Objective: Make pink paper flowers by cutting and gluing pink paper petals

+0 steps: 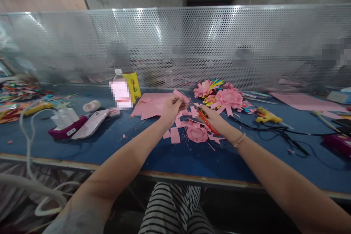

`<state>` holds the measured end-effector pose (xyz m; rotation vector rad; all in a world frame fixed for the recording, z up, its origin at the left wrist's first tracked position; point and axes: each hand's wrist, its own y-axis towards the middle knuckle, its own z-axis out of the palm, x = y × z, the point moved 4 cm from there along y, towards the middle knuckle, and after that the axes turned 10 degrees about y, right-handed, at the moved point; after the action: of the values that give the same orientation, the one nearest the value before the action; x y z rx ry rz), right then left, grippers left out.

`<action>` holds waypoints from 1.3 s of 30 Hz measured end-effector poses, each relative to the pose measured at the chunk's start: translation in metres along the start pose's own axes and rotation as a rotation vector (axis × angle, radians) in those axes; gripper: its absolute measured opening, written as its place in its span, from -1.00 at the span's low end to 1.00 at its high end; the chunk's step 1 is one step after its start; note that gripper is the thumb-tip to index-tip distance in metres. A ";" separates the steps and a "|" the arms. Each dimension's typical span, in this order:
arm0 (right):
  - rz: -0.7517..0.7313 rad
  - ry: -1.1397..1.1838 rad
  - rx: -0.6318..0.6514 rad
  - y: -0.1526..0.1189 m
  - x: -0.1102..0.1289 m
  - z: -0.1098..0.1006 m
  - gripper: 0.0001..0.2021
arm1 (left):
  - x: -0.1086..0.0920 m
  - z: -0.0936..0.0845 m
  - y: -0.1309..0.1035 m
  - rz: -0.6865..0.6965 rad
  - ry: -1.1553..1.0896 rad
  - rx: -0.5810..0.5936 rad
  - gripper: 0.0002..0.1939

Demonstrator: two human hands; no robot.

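Left hand [172,107] pinches a flat pink paper strip [180,94]; right hand [212,115] grips slim, red-handled metal scissors [203,117].

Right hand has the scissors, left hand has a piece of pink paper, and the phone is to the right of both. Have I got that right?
Not quite: the head view shows the phone to the left of both, beside the purple power strip. The right hand does have the scissors, and the left hand the piece of pink paper.
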<state>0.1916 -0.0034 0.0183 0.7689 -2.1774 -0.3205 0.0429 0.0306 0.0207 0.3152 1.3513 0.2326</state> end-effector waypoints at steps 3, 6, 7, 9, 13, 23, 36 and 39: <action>-0.004 -0.068 -0.041 0.001 -0.002 -0.001 -0.75 | 0.000 0.000 0.000 -0.012 -0.005 -0.001 -0.86; 0.004 -0.135 -0.067 0.003 -0.006 -0.002 -0.74 | 0.001 -0.001 0.001 -0.031 0.001 -0.003 -0.86; 0.006 -0.150 -0.071 0.004 -0.008 -0.002 -0.74 | 0.001 -0.002 0.002 -0.037 0.006 -0.005 -0.86; 0.006 -0.167 -0.076 0.005 -0.011 -0.003 -0.74 | 0.001 -0.004 0.002 -0.045 0.015 -0.011 -0.88; -0.007 -0.152 -0.136 0.006 -0.014 -0.008 -0.76 | 0.000 -0.005 0.000 -0.078 0.041 -0.006 -0.91; -0.008 -0.015 -0.024 0.000 -0.011 -0.003 -0.76 | 0.000 -0.007 -0.001 -0.103 0.012 -0.047 -0.93; -0.016 -0.068 0.025 -0.003 0.000 0.001 -0.77 | -0.001 -0.010 0.001 -0.036 0.038 -0.050 -0.92; -0.003 -0.067 0.013 -0.002 -0.002 -0.003 -0.76 | 0.000 -0.013 0.003 -0.029 0.082 -0.060 -0.88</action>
<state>0.1958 -0.0038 0.0181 0.7789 -2.2431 -0.3384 0.0306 0.0347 0.0193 0.2380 1.4262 0.2637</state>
